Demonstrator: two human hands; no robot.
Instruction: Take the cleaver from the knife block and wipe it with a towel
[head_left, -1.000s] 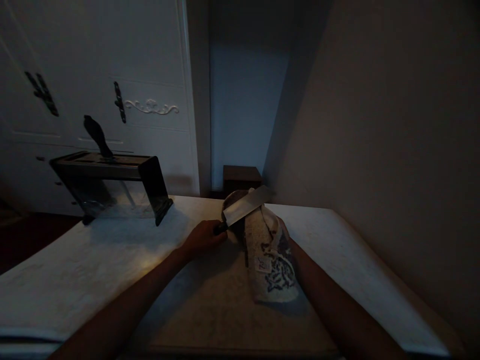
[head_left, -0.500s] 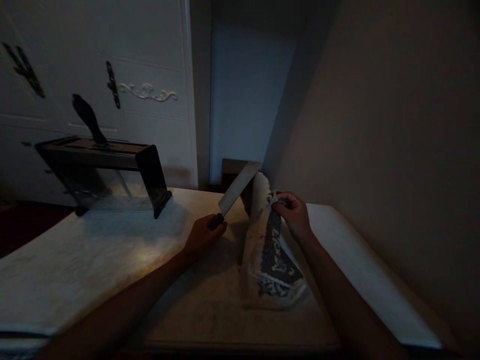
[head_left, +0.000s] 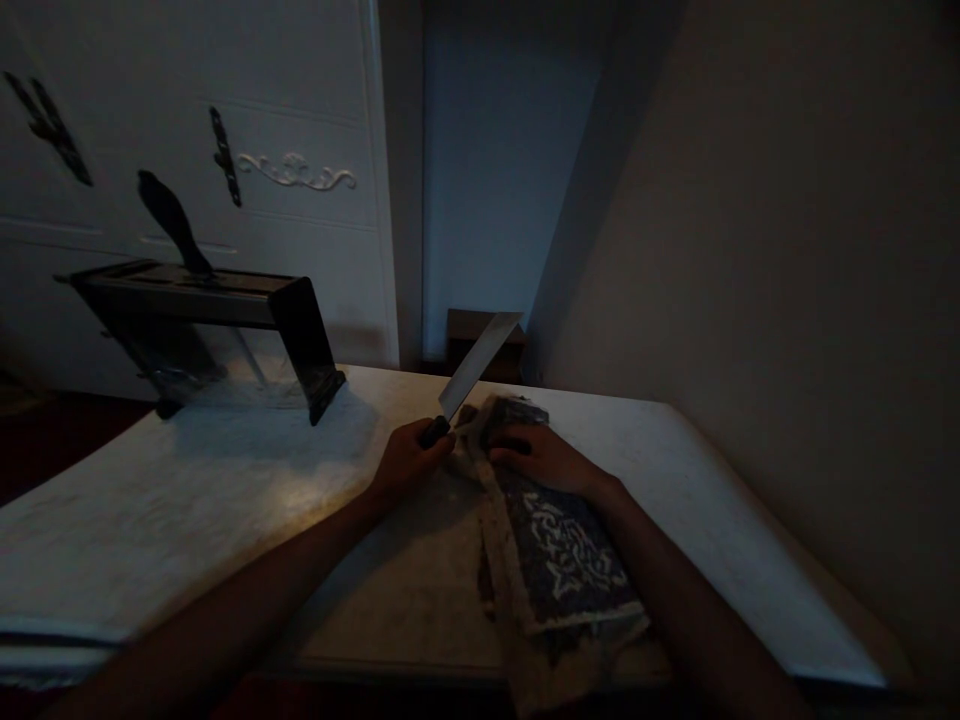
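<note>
Your right hand (head_left: 547, 462) now lies flat on the patterned towel (head_left: 559, 545), which half a second ago it held pinched upright; the towel is spread on the table (head_left: 187, 510), its near end hanging over the table's front edge, so the wiping pass looks finished or paused. Just left of the towel, your left hand (head_left: 409, 462) is clenched on the handle of the cleaver (head_left: 480, 362), blade raised and angled up to the right, clear of the cloth. Beyond the towel, far left, stands a knife rack (head_left: 217, 320) with one handle protruding. Dim light: blade cleanliness and your right fingertips cannot be made out.
</note>
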